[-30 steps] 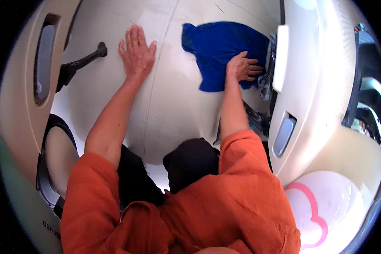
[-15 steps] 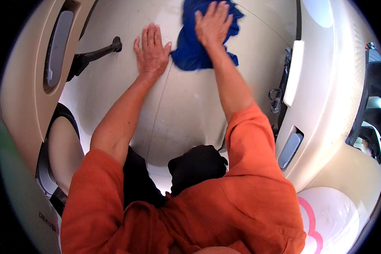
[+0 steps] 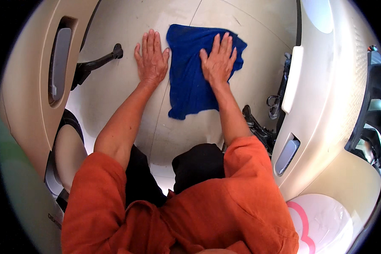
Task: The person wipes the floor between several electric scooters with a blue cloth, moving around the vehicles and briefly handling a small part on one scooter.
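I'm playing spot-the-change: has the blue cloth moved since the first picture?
Yes, leftward: the blue cloth was wholly right of the floor seam, and now lies across it.

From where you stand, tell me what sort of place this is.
Probably a scooter shop or parking room, though I can't be sure: facing pale body panels with recessed grey pieces, likely footrests, a black side stand and a tiled floor.

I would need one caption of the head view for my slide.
Head view: right hand palm-down on a blue cloth, left hand palm-down on the pale floor beside it.
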`<action>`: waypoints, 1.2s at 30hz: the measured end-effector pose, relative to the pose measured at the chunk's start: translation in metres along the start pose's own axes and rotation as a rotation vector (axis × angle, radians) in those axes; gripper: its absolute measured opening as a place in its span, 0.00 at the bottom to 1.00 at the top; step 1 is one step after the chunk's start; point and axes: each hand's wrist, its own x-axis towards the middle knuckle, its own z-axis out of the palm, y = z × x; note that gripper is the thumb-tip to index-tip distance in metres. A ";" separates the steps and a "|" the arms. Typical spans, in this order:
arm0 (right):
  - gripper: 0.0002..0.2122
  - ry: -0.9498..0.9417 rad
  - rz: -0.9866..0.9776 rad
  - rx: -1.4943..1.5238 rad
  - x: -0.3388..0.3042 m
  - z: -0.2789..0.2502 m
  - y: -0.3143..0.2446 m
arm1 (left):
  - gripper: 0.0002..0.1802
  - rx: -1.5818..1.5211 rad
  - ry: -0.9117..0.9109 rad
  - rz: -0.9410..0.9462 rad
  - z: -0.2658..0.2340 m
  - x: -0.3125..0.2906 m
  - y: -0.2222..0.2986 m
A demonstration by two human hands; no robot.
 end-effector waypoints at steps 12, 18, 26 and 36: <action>0.24 0.312 0.064 -0.183 0.158 0.035 0.045 | 0.34 -0.018 0.002 0.004 0.004 -0.001 -0.003; 0.25 0.416 0.104 -0.299 0.212 0.054 0.074 | 0.34 -0.011 0.014 0.006 0.007 0.001 -0.001; 0.26 0.245 -0.055 -0.208 0.070 0.029 0.001 | 0.34 0.058 0.069 0.019 0.011 0.000 -0.003; 0.28 -0.011 -0.157 -0.034 -0.035 0.002 -0.022 | 0.33 0.040 0.083 0.031 0.009 -0.002 0.000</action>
